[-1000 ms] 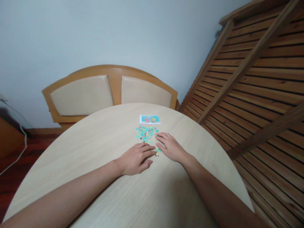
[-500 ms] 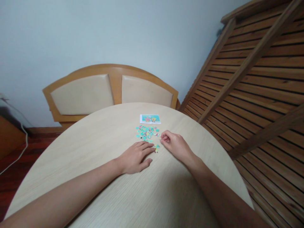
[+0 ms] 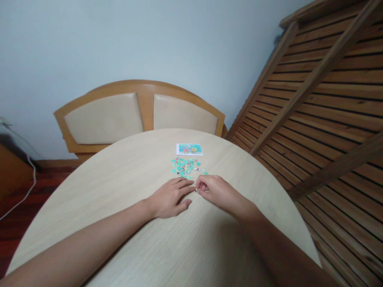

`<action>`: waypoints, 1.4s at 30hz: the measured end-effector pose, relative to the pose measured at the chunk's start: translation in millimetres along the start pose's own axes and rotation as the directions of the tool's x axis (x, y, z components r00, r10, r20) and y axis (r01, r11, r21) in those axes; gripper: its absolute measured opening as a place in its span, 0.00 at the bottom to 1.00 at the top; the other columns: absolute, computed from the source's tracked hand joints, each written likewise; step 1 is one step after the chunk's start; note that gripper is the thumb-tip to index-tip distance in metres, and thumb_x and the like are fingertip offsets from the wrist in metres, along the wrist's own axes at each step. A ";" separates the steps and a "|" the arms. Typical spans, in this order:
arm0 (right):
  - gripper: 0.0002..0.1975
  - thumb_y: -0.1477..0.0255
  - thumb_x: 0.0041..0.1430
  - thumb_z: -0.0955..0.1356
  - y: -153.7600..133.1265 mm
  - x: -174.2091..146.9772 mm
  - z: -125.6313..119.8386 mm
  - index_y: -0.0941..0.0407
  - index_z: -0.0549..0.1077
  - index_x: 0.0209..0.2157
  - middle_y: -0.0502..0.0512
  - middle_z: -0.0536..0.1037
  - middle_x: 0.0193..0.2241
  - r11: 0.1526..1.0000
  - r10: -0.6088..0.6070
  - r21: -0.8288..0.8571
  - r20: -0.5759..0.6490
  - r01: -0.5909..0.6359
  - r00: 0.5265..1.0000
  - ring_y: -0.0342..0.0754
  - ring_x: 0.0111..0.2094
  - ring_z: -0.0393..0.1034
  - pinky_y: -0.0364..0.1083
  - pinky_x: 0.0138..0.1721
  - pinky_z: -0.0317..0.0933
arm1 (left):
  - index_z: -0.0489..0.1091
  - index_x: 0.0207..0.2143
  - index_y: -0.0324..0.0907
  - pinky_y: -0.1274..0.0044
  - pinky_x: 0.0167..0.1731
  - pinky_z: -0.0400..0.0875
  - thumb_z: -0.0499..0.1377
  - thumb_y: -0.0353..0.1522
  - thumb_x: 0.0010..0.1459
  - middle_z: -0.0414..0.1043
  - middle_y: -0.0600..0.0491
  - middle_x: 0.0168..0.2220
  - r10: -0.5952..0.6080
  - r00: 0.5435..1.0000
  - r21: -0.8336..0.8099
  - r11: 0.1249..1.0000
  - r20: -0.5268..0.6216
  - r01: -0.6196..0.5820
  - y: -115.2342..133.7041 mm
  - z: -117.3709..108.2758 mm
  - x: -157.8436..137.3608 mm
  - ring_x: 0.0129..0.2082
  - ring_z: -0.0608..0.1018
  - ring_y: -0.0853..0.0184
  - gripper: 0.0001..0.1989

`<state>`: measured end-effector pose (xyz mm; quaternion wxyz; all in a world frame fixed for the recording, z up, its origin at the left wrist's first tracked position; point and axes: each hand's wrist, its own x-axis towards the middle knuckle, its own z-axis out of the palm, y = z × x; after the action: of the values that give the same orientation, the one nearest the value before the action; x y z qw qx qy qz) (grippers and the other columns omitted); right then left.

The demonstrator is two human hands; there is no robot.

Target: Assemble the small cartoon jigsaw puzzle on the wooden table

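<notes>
My left hand (image 3: 172, 198) lies flat on the table with its fingers stretched out. Its fingertips reach the edge of a small cluster of joined jigsaw puzzle pieces (image 3: 196, 190), mostly covered by both hands. From the other side my right hand (image 3: 214, 190) comes in with thumb and fingers pinched over this cluster, closed on a puzzle piece largely hidden by the fingertips. Just beyond the hands is a pile of loose turquoise, pink and yellow puzzle pieces (image 3: 186, 165). One turquoise piece (image 3: 205, 173) lies apart, beyond my right knuckles.
Behind the pile lies a picture card (image 3: 190, 149) with a pink and a yellow cartoon figure on turquoise. All this rests on a round pale wooden table (image 3: 134, 247). A padded wooden headboard (image 3: 146, 105) stands beyond it, and slatted wooden boards (image 3: 323, 99) lean at the right.
My right hand has moved left and slightly nearer me, onto the small cluster, covering most of it. A turquoise piece now shows where that hand was. My left hand has stayed in place.
</notes>
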<state>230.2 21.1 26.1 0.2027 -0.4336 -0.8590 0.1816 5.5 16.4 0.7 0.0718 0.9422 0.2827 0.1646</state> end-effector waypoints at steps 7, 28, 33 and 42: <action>0.07 0.83 0.53 0.70 -2.4 1.3 0.0 0.57 0.75 0.30 0.49 0.77 0.27 0.997 0.028 0.067 0.061 -0.032 0.998 0.44 0.29 0.72 0.40 0.33 0.62 | 0.65 0.60 0.43 0.62 0.61 0.62 0.55 0.35 0.64 0.67 0.45 0.60 -0.005 1.000 0.002 1.000 0.008 0.005 1.8 -2.0 1.1 0.59 0.68 0.55 0.22; 0.09 0.75 0.53 0.74 19.5 -5.0 -14.4 0.54 0.78 0.38 0.51 0.81 0.34 1.000 0.029 0.003 0.077 -0.029 0.997 0.48 0.36 0.74 0.44 0.38 0.63 | 0.65 0.61 0.43 0.61 0.61 0.62 0.55 0.35 0.65 0.66 0.45 0.62 -0.012 1.000 0.015 1.000 0.004 0.012 0.6 -0.5 -1.6 0.61 0.68 0.55 0.23; 0.09 0.74 0.58 0.70 42.9 -4.6 -18.7 0.55 0.77 0.42 0.56 0.80 0.40 0.996 0.009 -0.091 -0.083 -0.016 0.997 0.51 0.42 0.73 0.49 0.46 0.65 | 0.65 0.61 0.43 0.61 0.62 0.61 0.55 0.35 0.65 0.65 0.46 0.63 0.004 1.000 0.016 1.000 -0.009 -0.004 -0.8 1.1 -1.6 0.62 0.68 0.55 0.23; 0.14 0.71 0.67 0.65 63.1 0.1 -0.3 0.56 0.76 0.51 0.60 0.77 0.51 0.978 -0.079 -0.202 -0.122 0.054 0.989 0.54 0.52 0.69 0.55 0.56 0.62 | 0.66 0.61 0.45 0.61 0.63 0.60 0.53 0.34 0.67 0.66 0.47 0.63 0.077 0.997 -0.036 0.996 0.022 -0.077 1.1 -2.3 -1.5 0.62 0.67 0.56 0.21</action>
<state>272.7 56.4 -4.5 0.2199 -0.4335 -0.8719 0.0598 4.1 14.7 2.7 0.0852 0.9529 0.2424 0.1614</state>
